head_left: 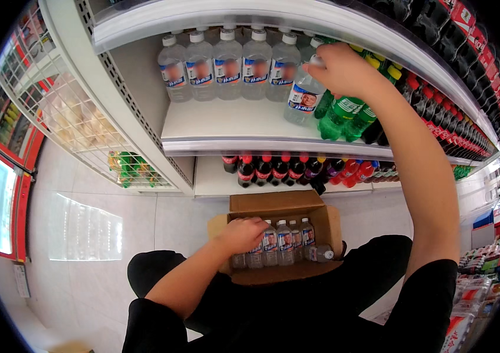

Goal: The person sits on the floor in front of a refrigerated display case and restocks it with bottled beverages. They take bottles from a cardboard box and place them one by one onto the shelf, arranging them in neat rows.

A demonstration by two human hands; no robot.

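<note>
My right hand [342, 70] grips a clear plastic bottle [300, 106] with a white cap by its neck. That bottle tilts slightly at the shelf's front, beside green soda bottles [342, 114]. To its left, a row of matching clear bottles [228, 70] stands upright on the white middle shelf [223, 119]. Low in front of me, my left hand [243, 236] rests over bottles at the left of an open cardboard box [276, 276]. Its fingers hide some caps; whether they grip one is unclear. Several clear bottles [285, 242] stand inside the box, and one bottle [320, 253] lies tipped at the right.
Dark soda bottles [272, 170] line the bottom shelf behind the box. An upper shelf edge [232, 17] overhangs my right hand. A white wire rack [77, 114] flanks the shelving at left, and a red-framed cooler [20, 212] stands farther left. Packaged goods [470, 291] sit at right.
</note>
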